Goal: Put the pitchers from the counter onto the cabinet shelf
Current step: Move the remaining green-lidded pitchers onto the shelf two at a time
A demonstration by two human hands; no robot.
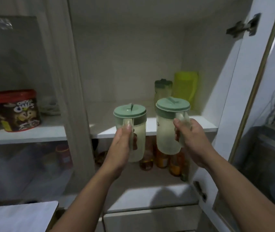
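Note:
Two clear plastic pitchers with pale green lids are held up in front of the open cabinet. My left hand grips the handle of the left pitcher, whose lid reaches just above the shelf edge. My right hand grips the handle of the right pitcher, held slightly higher. Both hang in the air just in front of the white cabinet shelf. At the back right of that shelf stand a third green-lidded pitcher and a yellow-green pitcher.
The open cabinet door stands at the right. Behind the glass door at left sits a red-lidded cereal tub. Jars and bottles fill the lower shelf. A white surface lies at bottom left.

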